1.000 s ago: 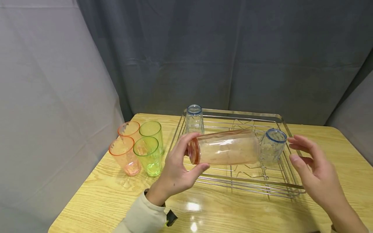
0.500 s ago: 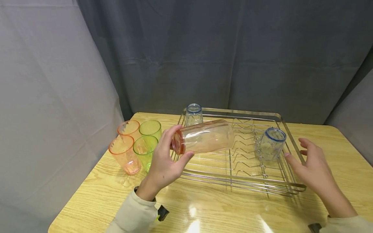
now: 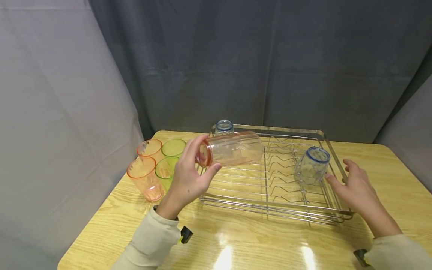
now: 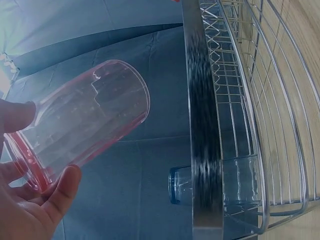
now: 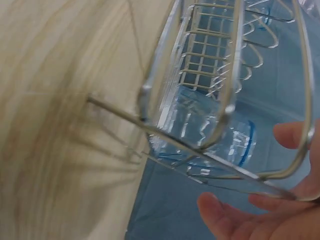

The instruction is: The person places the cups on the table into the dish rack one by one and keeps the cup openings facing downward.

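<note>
My left hand [image 3: 189, 178] grips a clear orange-pink tumbler [image 3: 237, 150] by its thick base, thumb below and fingers above. The tumbler lies on its side in the air over the wire dish rack [image 4: 205, 100], its mouth pointing right. My right hand [image 3: 357, 189] is beside the rack's right end, fingers and thumb spread and holding nothing. Nearest to it, a clear glass with a blue base [image 3: 313, 167] stands upside down in the rack. Another blue-based glass [image 3: 224, 126] sits in the back left corner, partly hidden behind the tumbler.
Two orange tumblers [image 3: 145, 174] and two green tumblers [image 3: 173, 148] stand upright on the wooden table [image 3: 111, 228], left of the rack. My left hand partly covers the green ones. A dark grey curtain [image 3: 216, 75] hangs behind the table.
My left hand has carried the tumbler left and away from me over the rack. My right hand has shifted slightly down along the rack's right end.
</note>
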Available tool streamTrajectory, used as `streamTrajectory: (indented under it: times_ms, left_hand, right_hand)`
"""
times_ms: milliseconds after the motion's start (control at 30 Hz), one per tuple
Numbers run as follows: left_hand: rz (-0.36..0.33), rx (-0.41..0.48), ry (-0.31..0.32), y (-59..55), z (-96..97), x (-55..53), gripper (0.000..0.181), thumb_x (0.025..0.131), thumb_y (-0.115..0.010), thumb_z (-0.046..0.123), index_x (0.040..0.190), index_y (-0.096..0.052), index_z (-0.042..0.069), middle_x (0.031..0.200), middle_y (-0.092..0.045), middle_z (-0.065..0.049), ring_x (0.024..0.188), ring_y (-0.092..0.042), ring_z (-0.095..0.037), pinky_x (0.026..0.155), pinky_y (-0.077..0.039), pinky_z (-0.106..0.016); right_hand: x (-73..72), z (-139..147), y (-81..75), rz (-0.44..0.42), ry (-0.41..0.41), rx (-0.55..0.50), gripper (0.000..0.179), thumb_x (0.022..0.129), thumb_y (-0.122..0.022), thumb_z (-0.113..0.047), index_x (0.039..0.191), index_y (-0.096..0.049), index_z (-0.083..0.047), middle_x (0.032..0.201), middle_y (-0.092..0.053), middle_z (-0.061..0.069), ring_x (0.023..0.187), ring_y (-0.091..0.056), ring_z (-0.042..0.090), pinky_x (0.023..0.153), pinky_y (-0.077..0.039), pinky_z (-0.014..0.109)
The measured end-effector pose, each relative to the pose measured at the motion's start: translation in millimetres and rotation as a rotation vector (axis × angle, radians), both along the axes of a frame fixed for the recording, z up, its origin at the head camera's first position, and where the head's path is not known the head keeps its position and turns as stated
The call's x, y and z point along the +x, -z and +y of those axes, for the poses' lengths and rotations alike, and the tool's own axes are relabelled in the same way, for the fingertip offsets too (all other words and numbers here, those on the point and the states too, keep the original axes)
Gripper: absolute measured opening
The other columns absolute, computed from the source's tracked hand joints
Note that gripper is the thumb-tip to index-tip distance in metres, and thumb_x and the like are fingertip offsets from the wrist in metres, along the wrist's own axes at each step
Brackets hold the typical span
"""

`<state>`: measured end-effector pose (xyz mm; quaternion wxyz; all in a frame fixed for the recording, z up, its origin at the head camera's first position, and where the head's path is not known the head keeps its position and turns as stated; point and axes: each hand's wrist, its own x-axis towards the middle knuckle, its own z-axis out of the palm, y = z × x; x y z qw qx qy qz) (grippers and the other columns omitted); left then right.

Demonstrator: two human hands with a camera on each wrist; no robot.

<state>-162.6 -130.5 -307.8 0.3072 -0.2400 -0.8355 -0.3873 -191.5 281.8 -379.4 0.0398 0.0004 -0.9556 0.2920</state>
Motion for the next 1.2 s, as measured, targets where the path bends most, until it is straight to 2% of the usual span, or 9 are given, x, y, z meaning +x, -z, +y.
streamTrajectory:
  times_ms: [133, 233, 367, 533, 667, 733, 900, 1033, 1200]
  left_hand:
    - [-0.011, -0.003, 0.002, -1.1, -1.9, -0.9, 0.068, 0.083, -0.08, 0.017, 0.142, -0.046, 0.009, 0.115, -0.055, -0.007, 0.082, -0.051, -0.012, 0.069, -0.046, -0.024]
    - [-0.014, -0.008, -0.008, -2.6, -2.6, -2.2, 0.07, 0.083, -0.08, 0.017, 0.144, -0.046, 0.011, 0.117, -0.056, -0.008, 0.082, -0.052, -0.013, 0.069, -0.047, -0.024]
    - [-0.026, -0.035, -0.022, -7.4, -0.8, -4.5, 0.071, 0.083, -0.08, 0.02, 0.145, -0.045, 0.012, 0.123, -0.056, -0.008, 0.082, -0.052, -0.014, 0.07, -0.049, -0.027]
    - [-0.037, -0.079, -0.014, -11.0, 1.1, -7.4, 0.071, 0.083, -0.08, 0.021, 0.144, -0.046, 0.011, 0.126, -0.056, -0.008, 0.082, -0.053, -0.015, 0.07, -0.053, -0.035]
    - [-0.055, -0.115, -0.018, -12.1, 1.1, -7.2, 0.07, 0.084, -0.079, 0.021, 0.144, -0.045, 0.012, 0.129, -0.055, -0.008, 0.082, -0.053, -0.016, 0.068, -0.052, -0.034]
    - [-0.069, -0.137, -0.023, -13.5, 2.2, -7.9, 0.07, 0.084, -0.079, 0.022, 0.145, -0.044, 0.014, 0.134, -0.054, -0.008, 0.086, -0.055, -0.016, 0.071, -0.053, -0.032]
    - [-0.111, -0.228, -0.004, -22.1, 10.6, -15.4, 0.071, 0.086, -0.077, 0.023, 0.147, -0.042, 0.017, 0.143, -0.051, -0.006, 0.105, -0.061, -0.02, 0.087, -0.056, -0.036]
    - [-0.135, -0.346, 0.02, -32.3, 20.6, -26.2, 0.071, 0.089, -0.073, 0.025, 0.15, -0.039, 0.015, 0.146, -0.048, -0.007, 0.122, -0.059, -0.024, 0.1, -0.053, -0.041]
    - [-0.139, -0.516, 0.017, -44.1, 33.1, -41.1, 0.07, 0.091, -0.071, 0.028, 0.15, -0.038, 0.013, 0.145, -0.049, -0.009, 0.123, -0.06, -0.025, 0.102, -0.052, -0.041]
  right_hand:
    - [-5.0, 3, 3.3, -0.096, -0.026, -0.009, 0.088, 0.104, -0.039, -0.045, 0.151, 0.003, 0.016, 0.139, -0.029, 0.052, 0.115, -0.047, 0.065, 0.075, -0.051, 0.061]
    - [-5.3, 0, 2.9, -0.141, -0.035, -0.006, 0.088, 0.104, -0.035, -0.048, 0.152, 0.006, 0.014, 0.139, -0.035, 0.047, 0.118, -0.048, 0.063, 0.075, -0.051, 0.058]
    - [-4.5, -3, 3.0, -0.14, -0.038, -0.007, 0.087, 0.104, -0.035, -0.047, 0.152, 0.006, 0.013, 0.138, -0.04, 0.043, 0.119, -0.049, 0.061, 0.073, -0.052, 0.054]
    - [-4.5, -2, 2.7, -0.138, -0.032, -0.001, 0.087, 0.104, -0.035, -0.049, 0.153, 0.006, 0.011, 0.138, -0.041, 0.043, 0.117, -0.05, 0.062, 0.074, -0.051, 0.057]
    - [-3.9, 0, 2.6, -0.144, -0.038, 0.021, 0.09, 0.103, -0.034, -0.052, 0.153, 0.007, 0.011, 0.138, -0.041, 0.043, 0.113, -0.051, 0.062, 0.074, -0.049, 0.059]
    - [-3.1, 2, 2.9, -0.145, -0.04, 0.03, 0.091, 0.103, -0.034, -0.053, 0.153, 0.007, 0.011, 0.138, -0.042, 0.043, 0.112, -0.052, 0.062, 0.074, -0.049, 0.059]
    - [-0.9, 6, 3.6, -0.148, -0.043, 0.037, 0.092, 0.103, -0.036, -0.053, 0.152, 0.008, 0.012, 0.137, -0.042, 0.043, 0.11, -0.052, 0.061, 0.072, -0.049, 0.058]
    - [0.3, 7, 3.5, -0.149, -0.042, 0.045, 0.092, 0.103, -0.036, -0.052, 0.152, 0.008, 0.012, 0.136, -0.043, 0.042, 0.107, -0.054, 0.06, 0.07, -0.049, 0.055]
    - [0.9, 6, 2.3, -0.146, -0.051, 0.051, 0.092, 0.103, -0.037, -0.051, 0.152, 0.008, 0.013, 0.135, -0.044, 0.042, 0.105, -0.056, 0.058, 0.068, -0.049, 0.052]
